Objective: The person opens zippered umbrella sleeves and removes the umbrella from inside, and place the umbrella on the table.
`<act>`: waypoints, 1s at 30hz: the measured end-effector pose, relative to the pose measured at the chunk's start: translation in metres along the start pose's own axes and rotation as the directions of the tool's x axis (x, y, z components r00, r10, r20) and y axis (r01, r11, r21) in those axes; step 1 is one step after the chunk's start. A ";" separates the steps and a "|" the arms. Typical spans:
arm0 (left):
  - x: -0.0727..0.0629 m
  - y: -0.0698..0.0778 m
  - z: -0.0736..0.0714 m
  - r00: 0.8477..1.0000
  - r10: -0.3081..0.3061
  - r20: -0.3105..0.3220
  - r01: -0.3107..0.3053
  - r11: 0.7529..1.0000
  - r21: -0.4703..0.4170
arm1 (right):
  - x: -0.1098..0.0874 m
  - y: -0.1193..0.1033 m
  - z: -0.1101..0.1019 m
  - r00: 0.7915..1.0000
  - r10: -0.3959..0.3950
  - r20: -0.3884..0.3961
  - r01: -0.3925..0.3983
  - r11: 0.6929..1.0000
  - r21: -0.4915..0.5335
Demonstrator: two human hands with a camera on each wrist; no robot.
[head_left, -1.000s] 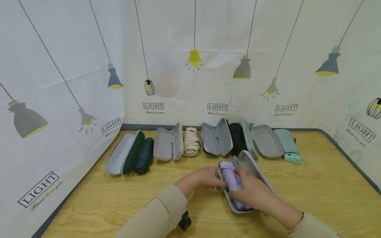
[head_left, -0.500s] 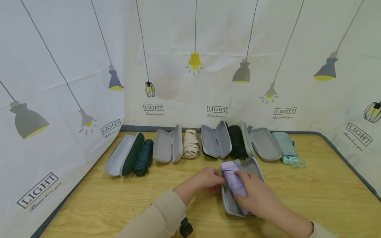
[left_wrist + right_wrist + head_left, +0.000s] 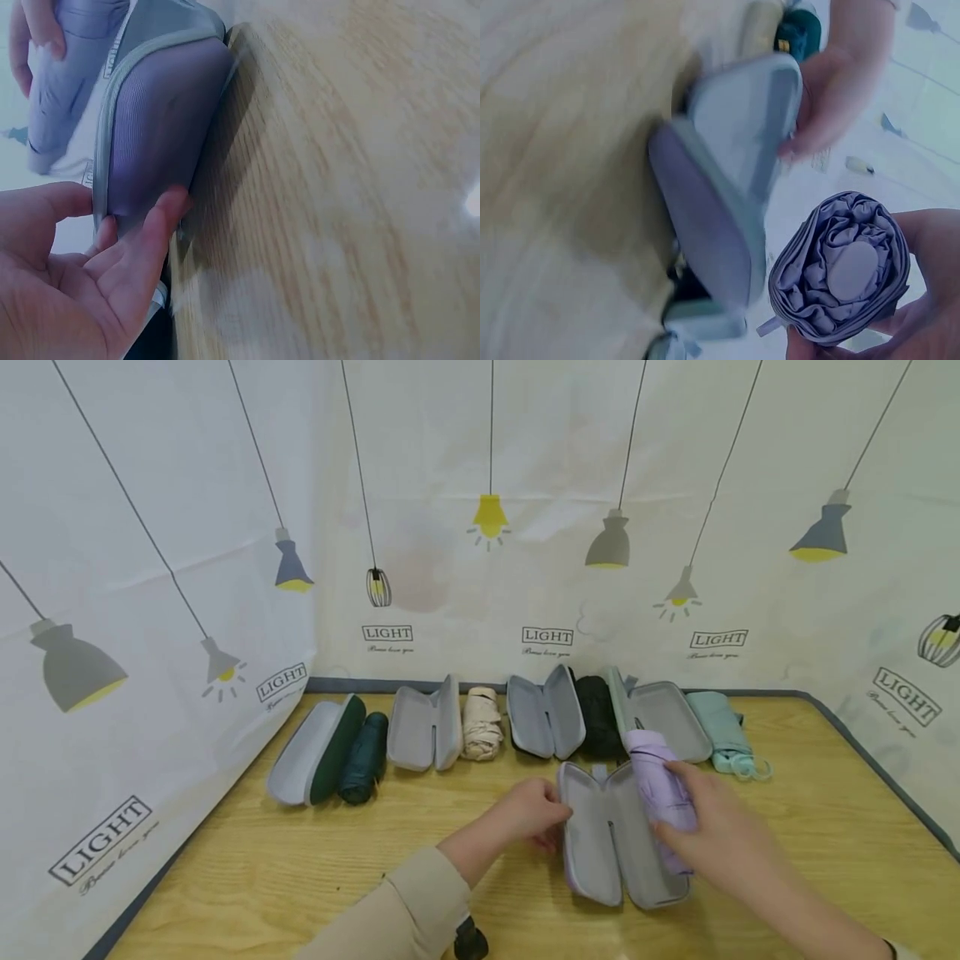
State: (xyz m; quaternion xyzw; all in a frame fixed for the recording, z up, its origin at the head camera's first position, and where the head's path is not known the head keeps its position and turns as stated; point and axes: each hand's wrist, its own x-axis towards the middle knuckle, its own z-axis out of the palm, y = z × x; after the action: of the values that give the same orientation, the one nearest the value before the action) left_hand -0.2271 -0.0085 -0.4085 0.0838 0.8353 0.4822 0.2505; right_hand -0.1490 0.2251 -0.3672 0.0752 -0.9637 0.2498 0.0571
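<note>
My right hand (image 3: 716, 822) grips a folded lavender umbrella (image 3: 662, 785) over the right half of an open umbrella case (image 3: 588, 839). In the right wrist view the umbrella's (image 3: 840, 270) rolled fabric end faces the camera, beside the case. The case is grey inside, and its lavender outer shell (image 3: 161, 131) shows in the left wrist view. My left hand (image 3: 528, 814) pinches the case's left rim, thumb at the edge and fingers along the outer side. Both halves of the case lie spread apart on the table with nothing inside.
Along the back of the wooden table (image 3: 300, 868) stand open cases, including a green one (image 3: 330, 752), and folded umbrellas: dark green (image 3: 363, 758), beige (image 3: 482, 722), black (image 3: 598, 714) and mint (image 3: 720, 727). Behind them hangs a lamp-printed curtain (image 3: 450, 602).
My right hand has lifted the lavender umbrella out of the case's left half and moved it right. The case has opened wider, with my left hand still at its left rim.
</note>
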 end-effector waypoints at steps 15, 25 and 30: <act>-0.007 -0.002 0.002 0.999 0.000 -0.049 -0.003 0.998 -0.062 | 0.002 0.051 0.007 0.993 0.086 0.079 -0.076 0.990 -0.119; -0.010 -0.002 0.000 0.999 0.019 -0.044 -0.023 0.996 -0.090 | 0.006 0.065 0.035 0.997 0.062 0.050 -0.052 0.980 -0.191; -0.012 -0.001 0.000 0.999 0.015 -0.036 -0.018 0.996 -0.090 | 0.009 0.066 0.035 0.996 0.060 0.063 -0.044 0.974 -0.222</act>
State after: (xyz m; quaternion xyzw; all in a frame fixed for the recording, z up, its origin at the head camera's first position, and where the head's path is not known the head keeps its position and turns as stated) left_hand -0.2163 -0.0139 -0.4054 0.0706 0.8161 0.5232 0.2350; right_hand -0.1716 0.2639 -0.4280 0.0518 -0.9885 0.1401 0.0249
